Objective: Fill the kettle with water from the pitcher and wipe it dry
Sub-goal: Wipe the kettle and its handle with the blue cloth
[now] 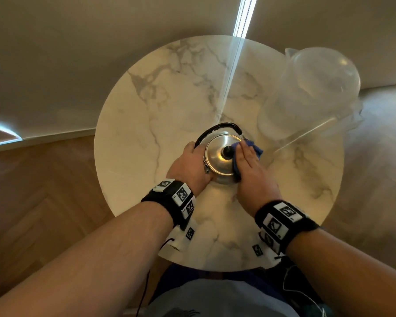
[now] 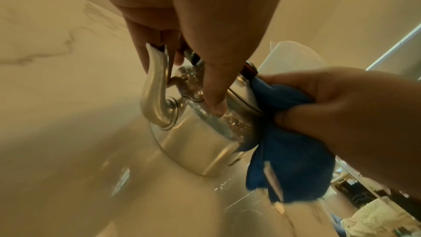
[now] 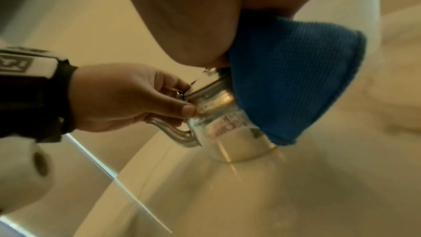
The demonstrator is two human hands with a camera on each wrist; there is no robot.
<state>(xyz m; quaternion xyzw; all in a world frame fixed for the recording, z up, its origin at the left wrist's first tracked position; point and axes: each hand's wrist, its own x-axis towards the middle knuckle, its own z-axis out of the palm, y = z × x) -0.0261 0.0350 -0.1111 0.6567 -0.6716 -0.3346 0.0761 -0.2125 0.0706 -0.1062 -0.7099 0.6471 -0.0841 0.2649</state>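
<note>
left thumb [image 2: 214,96] presses the upper wall of the shiny round stainless-steel kettle [image 1: 217,156], w/ the other left fingers [image 2: 145,46] curled behind the curved metal spout [image 2: 157,87] — so the left hand [image 1: 190,165] grips the kettle's spout side, near the base of its black arched handle [image 1: 217,128]. right fingers [image 1: 245,152] lie fairly straight over a bunched blue microfibre cloth [image 3: 291,78], pressing it flat against the kettle's opposite wall & the lid edge; the right thumb [image 2: 303,120] pinches the cloth from below, so the right hand [image 1: 252,172] holds the cloth. cloth hangs down the kettle's side to near the base.

kettle stands upright, lid on w/ its black knob [image 1: 226,152] up, on the round white marble-pattern table [image 1: 160,92], roughly centre and toward the person. droplets show on the kettle wall beside the left thumb; printed lettering on the body is too blurred to read.

a clear plastic pitcher [image 1: 311,88] stands at the table's far right edge, well apart from the kettle — water level inside can't be told. both wrists wear black bands w/ square marker tags [image 1: 181,195]. herringbone wood floor [image 1: 44,191] around the table.
</note>
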